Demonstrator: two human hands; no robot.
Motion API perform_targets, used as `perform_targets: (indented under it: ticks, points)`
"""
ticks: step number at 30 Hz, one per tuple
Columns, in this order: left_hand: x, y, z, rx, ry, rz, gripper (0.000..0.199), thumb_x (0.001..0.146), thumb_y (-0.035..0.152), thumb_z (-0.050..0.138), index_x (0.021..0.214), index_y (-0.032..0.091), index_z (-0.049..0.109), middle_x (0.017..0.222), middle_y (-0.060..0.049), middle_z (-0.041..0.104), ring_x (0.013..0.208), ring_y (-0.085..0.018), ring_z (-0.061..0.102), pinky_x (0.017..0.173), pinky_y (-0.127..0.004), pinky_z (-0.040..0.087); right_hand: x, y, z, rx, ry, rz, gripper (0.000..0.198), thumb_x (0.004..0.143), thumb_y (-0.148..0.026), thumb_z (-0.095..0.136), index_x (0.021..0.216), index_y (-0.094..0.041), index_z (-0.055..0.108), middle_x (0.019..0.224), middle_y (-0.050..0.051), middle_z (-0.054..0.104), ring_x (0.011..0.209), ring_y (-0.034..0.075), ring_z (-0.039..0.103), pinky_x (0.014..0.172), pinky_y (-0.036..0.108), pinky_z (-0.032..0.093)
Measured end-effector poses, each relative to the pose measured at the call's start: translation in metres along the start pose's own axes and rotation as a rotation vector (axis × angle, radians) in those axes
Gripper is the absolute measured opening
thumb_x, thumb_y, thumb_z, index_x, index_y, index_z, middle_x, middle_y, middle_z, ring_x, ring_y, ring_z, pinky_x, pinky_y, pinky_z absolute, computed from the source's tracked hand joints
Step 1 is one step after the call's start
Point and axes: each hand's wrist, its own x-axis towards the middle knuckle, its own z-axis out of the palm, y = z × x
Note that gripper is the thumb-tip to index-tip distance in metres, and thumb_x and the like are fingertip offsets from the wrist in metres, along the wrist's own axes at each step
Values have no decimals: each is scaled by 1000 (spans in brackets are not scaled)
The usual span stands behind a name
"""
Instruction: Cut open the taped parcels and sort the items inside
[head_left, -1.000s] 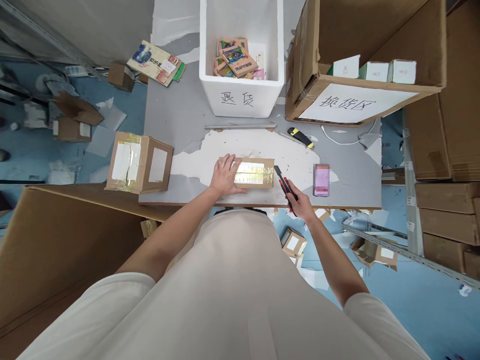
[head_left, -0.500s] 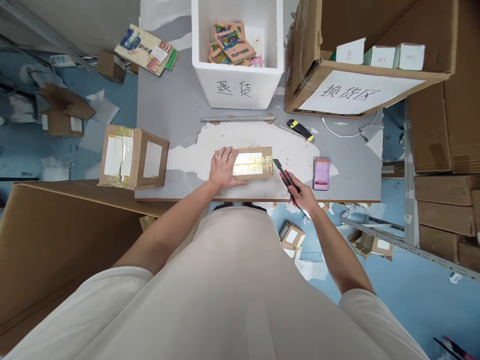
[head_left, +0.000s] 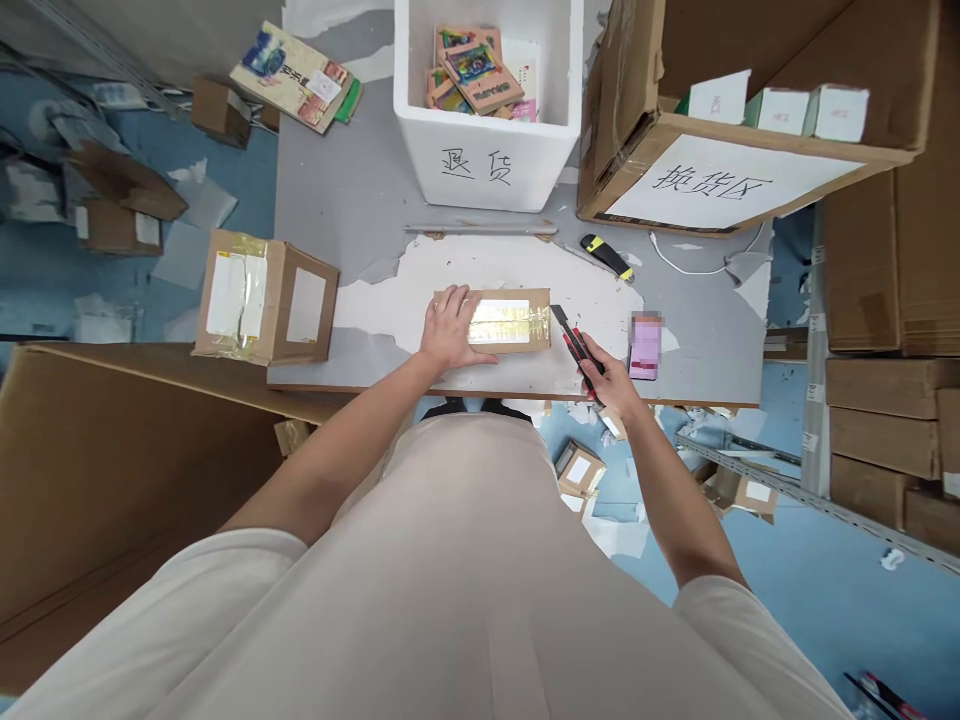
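A small cardboard box [head_left: 537, 322] with shiny tape and a white label lies lengthwise on the table. My left hand [head_left: 448, 330] grips its left end, fingers over the top and thumb along the near side. In my right hand [head_left: 604, 376] is a black and red utility knife [head_left: 574, 343], fingers closed around the handle. The knife's tip points up and left, close to the box's right end; whether it touches the cardboard I cannot tell. Just right of that hand lies a phone [head_left: 645, 346] with a pink screen.
A black and yellow cutter [head_left: 607, 257] lies beyond the knife. At the back stand a white foam bin [head_left: 487, 165] holding books and a large labelled carton [head_left: 720, 185]. A taped box [head_left: 266, 300] sits at the left edge, some books [head_left: 292, 78] behind it. Shelving [head_left: 814, 400] is at right.
The whole view has shifted slightly. My left hand stays on the box, and the knife in my right hand remains near the box's right end, its angle a little steeper.
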Motion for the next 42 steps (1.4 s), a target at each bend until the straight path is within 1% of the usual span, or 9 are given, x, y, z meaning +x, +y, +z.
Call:
perform_targets:
  ticks: [7,12,15,19,22,29,32,37,42]
  points:
    - [1,-1,2,-19,28,0,118,52,76,73,146,16,32,150,-20,33,141,-42,24,114,-55,19,3,-10,2,-131,34,-5,62,88,-41,51,147,-30,39,78,-1,58,46,7,49,38,20,46]
    - [1,-2,4,-27,49,5,118,50,75,74,144,16,34,148,-20,35,140,-42,25,114,-54,20,-6,1,3,-45,153,8,66,88,-46,50,149,-27,35,75,-1,58,46,7,49,38,21,46]
    - [1,-2,4,-23,46,4,119,50,76,74,144,16,33,148,-20,35,140,-42,25,114,-54,20,-3,2,5,-3,119,17,69,86,-48,52,150,-28,34,78,-1,59,46,7,48,38,21,46]
    - [1,-2,4,-18,37,-2,118,50,75,74,145,17,33,149,-19,34,141,-42,24,114,-54,20,2,-2,11,-5,72,25,68,86,-47,53,149,-30,36,79,-1,59,46,7,51,40,22,49]
    - [1,-1,3,-19,35,0,117,51,75,73,144,17,33,149,-19,35,140,-43,24,114,-54,20,4,-5,9,-12,46,25,67,86,-46,53,149,-30,35,79,-1,60,46,7,50,40,23,49]
    - [1,-1,4,-24,64,9,116,50,76,73,142,16,36,146,-20,37,139,-41,27,112,-53,24,7,-16,-19,-232,-75,2,63,87,-36,52,148,-30,38,74,-1,63,43,7,48,40,22,47]
    - [1,-1,4,-22,58,28,114,50,75,73,141,17,38,145,-19,38,137,-41,29,111,-53,26,5,-18,-25,-294,-127,-1,62,89,-34,51,149,-28,37,69,-1,63,41,7,46,39,22,47]
    - [2,-1,3,-15,57,48,114,49,76,73,141,16,39,144,-20,39,135,-41,29,108,-53,30,-4,-17,-17,-325,-121,-49,62,90,-33,48,149,-24,36,55,-5,54,39,8,47,42,22,48]
    - [2,1,2,0,20,51,111,53,75,71,142,17,38,145,-20,37,136,-42,28,106,-52,32,-15,-17,-1,-292,-81,-23,63,90,-36,46,150,-19,36,51,-4,54,35,9,46,38,22,44]
